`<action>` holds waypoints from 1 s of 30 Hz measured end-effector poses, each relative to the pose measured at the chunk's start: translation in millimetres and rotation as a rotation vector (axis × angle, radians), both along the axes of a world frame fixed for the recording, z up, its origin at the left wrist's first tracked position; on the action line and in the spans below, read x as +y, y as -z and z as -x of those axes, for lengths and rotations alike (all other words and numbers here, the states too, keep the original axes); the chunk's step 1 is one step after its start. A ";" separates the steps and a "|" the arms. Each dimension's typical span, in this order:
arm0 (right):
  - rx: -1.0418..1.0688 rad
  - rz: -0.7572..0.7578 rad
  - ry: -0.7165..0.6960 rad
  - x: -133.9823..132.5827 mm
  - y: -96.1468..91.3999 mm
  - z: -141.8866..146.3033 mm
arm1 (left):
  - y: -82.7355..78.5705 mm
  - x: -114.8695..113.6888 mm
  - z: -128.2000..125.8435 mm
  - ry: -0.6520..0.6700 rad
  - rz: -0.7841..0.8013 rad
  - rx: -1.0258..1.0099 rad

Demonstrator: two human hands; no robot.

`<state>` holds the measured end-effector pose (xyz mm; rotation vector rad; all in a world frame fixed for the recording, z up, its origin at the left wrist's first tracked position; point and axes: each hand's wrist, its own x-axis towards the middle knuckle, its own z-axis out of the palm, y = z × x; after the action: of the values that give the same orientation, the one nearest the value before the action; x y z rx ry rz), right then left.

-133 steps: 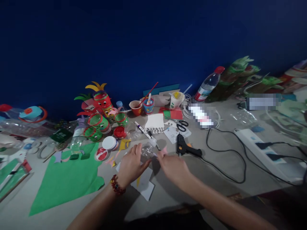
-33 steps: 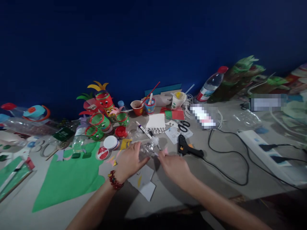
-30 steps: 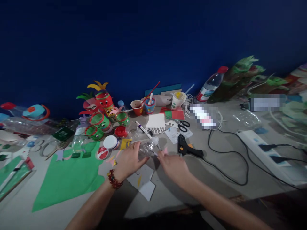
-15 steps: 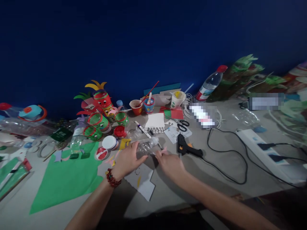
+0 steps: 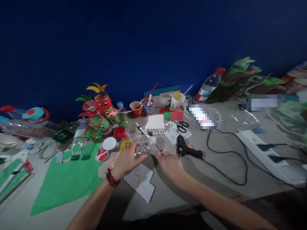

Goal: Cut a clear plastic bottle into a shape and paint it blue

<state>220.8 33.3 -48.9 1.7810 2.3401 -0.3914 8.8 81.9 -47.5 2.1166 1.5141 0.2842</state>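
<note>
My left hand point(image 5: 126, 161), with a dark red bead bracelet point(image 5: 112, 177) at the wrist, is wrapped round a small clear plastic bottle point(image 5: 143, 149). The bottle lies on its side, its neck pointing right and away from me. Just right of it, my right hand point(image 5: 169, 164) has its fingers pressed together low over the table; whatever is between them is hidden. Beyond those fingertips lie a marker point(image 5: 158, 146) and a bit of pink. A white paper sheet point(image 5: 141, 185) with a small drawn ring rests below the bottle.
A black glue gun point(image 5: 188, 150) with its cord lies at the right, before a white power strip point(image 5: 261, 153). Black-handled scissors point(image 5: 183, 126) are behind it. Green paper point(image 5: 69, 182) covers the left front. Painted cups point(image 5: 99, 123) and a white-lidded jar point(image 5: 110, 144) stand behind.
The view has shifted slightly. Both hands stay nearly in place, with the bottle turned or moved a little to the left in my left hand.
</note>
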 end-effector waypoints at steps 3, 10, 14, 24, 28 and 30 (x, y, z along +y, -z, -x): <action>-0.034 -0.048 0.009 -2.3 0.5 -1.4 | -1.5 -0.9 1.0 -0.017 0.049 -0.059; -0.038 -0.111 -0.021 -12.3 -9.5 -16.7 | -8.2 -9.4 -2.5 -0.018 0.025 -0.191; 0.000 -0.192 -0.045 -15.8 -16.8 -31.3 | -17.0 -15.7 -6.3 0.013 -0.071 -0.199; 0.118 -0.494 -0.235 -14.2 -29.0 -56.4 | -28.0 -26.3 -3.5 0.066 -0.167 -0.239; 0.144 -0.513 -0.268 -9.8 -38.8 -56.2 | -30.7 -29.8 -6.4 0.066 -0.172 -0.273; 0.152 -0.502 -0.287 -6.4 -43.3 -57.8 | -32.8 -30.0 -4.1 0.064 -0.205 -0.277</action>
<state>278.5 26.9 -5.6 1.5905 2.9474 0.1225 12.9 51.9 -14.7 2.1685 1.2998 0.7053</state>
